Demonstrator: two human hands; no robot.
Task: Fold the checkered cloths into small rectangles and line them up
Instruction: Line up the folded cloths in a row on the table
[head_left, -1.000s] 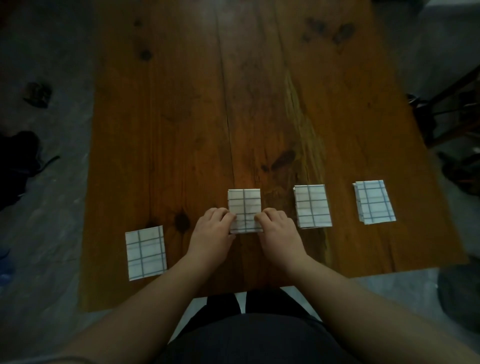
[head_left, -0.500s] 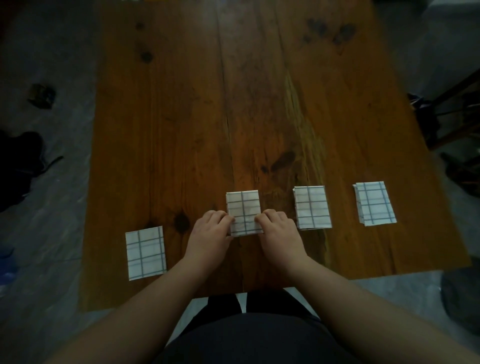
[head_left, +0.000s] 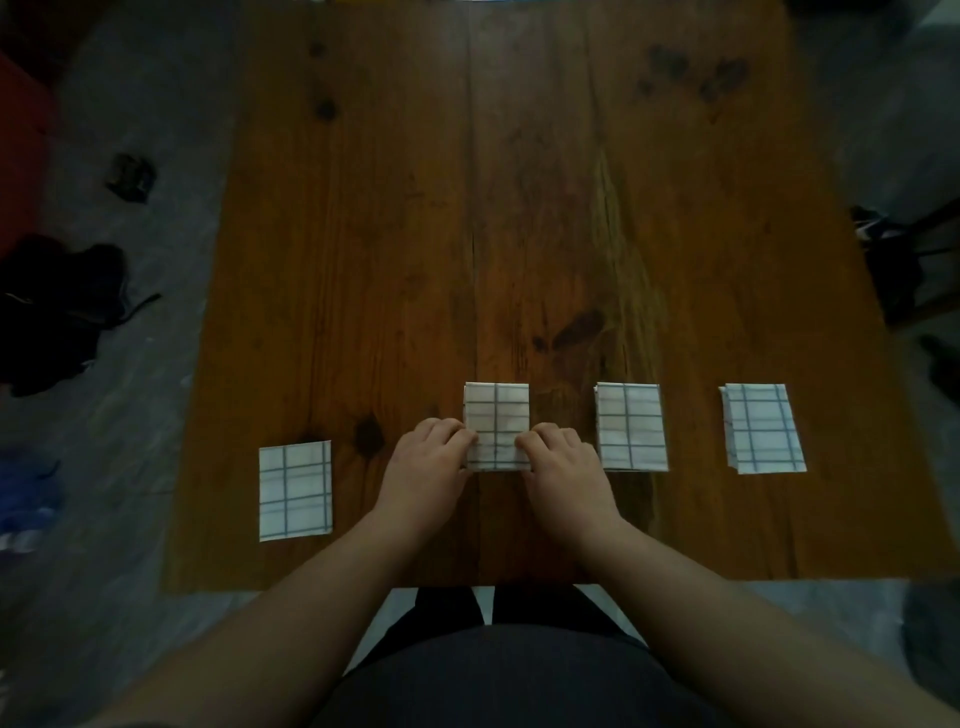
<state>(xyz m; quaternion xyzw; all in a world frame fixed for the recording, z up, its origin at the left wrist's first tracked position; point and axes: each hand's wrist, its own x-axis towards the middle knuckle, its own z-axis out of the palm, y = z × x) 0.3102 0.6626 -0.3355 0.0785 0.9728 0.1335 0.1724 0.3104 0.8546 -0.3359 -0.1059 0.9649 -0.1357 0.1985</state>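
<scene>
Cloth (head_left: 496, 410) pinched on tbl (head_left: 519, 208), dark clothes (head_left: 57, 312) on floor (head_left: 145, 415) L

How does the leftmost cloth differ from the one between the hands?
The leftmost cloth lies untouched; the centre cloth is gripped by the left hand and right hand. The leftmost cloth sits nearer the person, the centre cloth further back. Both are folded checkered rectangles.

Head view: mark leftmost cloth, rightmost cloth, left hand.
leftmost cloth (head_left: 295, 491), head view, middle of top face.
rightmost cloth (head_left: 762, 429), head view, middle of top face.
left hand (head_left: 426, 467), head view, back of hand.
</scene>
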